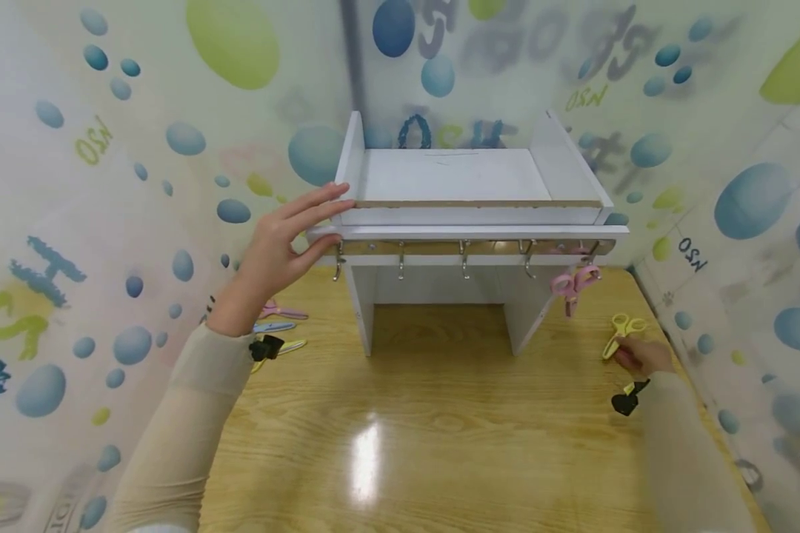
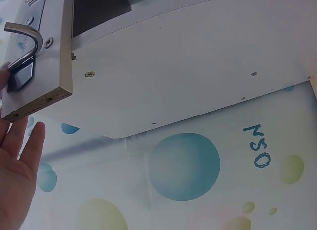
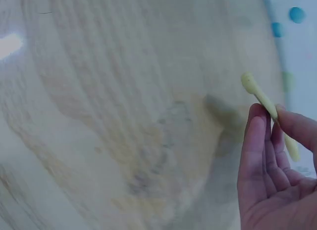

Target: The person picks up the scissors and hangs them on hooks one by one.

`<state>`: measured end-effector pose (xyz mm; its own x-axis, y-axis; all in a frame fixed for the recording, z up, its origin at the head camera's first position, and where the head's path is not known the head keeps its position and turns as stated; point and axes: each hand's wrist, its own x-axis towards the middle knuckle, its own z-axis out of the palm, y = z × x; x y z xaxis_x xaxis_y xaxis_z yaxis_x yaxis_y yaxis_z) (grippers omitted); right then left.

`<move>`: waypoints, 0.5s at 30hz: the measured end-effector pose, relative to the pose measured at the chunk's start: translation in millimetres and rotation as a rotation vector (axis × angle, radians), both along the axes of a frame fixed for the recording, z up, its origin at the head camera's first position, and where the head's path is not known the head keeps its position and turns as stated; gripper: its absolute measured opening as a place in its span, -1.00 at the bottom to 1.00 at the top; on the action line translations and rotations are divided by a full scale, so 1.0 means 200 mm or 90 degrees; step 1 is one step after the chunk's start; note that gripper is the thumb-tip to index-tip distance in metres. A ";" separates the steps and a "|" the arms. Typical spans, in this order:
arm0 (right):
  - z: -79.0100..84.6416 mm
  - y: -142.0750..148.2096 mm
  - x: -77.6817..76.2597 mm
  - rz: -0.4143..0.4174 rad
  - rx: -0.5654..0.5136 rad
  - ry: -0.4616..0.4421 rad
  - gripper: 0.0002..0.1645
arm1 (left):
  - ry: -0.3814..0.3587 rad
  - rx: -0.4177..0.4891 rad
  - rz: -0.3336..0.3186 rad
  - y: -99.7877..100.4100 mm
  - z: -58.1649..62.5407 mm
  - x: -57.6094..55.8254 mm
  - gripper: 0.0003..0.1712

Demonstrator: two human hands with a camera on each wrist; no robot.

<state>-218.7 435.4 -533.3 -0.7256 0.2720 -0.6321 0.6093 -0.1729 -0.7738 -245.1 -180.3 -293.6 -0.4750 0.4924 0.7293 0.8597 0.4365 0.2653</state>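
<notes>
My left hand (image 1: pixel 283 237) rests against the left end of the white shelf unit (image 1: pixel 467 216), its fingers extended onto the upper side panel. The thumb touches the front rail beside the leftmost metal hook (image 1: pixel 337 263); in the left wrist view that hook (image 2: pixel 34 39) appears close up. Over the table's right side, my right hand (image 1: pixel 643 357) pinches yellow scissors (image 1: pixel 616 333) by the lower part, handle loops up. The right wrist view shows the scissors (image 3: pixel 267 103) edge-on between thumb and fingers. Pink scissors (image 1: pixel 575 285) hang from the hooks at the right end.
More scissors lie on the table left of the unit, partly behind my left arm: pink (image 1: pixel 287 312), blue (image 1: pixel 276 326) and yellow (image 1: pixel 293 346). Patterned walls (image 1: pixel 773 222) enclose the wooden table (image 1: pixel 440 429) at the back and sides. Several hooks line the rail.
</notes>
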 end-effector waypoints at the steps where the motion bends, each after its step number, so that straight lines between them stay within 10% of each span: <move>1: 0.01 0.01 0.00 0.012 0.002 0.011 -0.57 | -0.002 0.000 0.001 0.00 0.00 0.00 -0.45; 15: 0.35 -0.02 -0.01 0.003 -0.031 0.131 -0.70 | -0.006 -0.012 0.019 -0.01 0.00 0.00 -0.45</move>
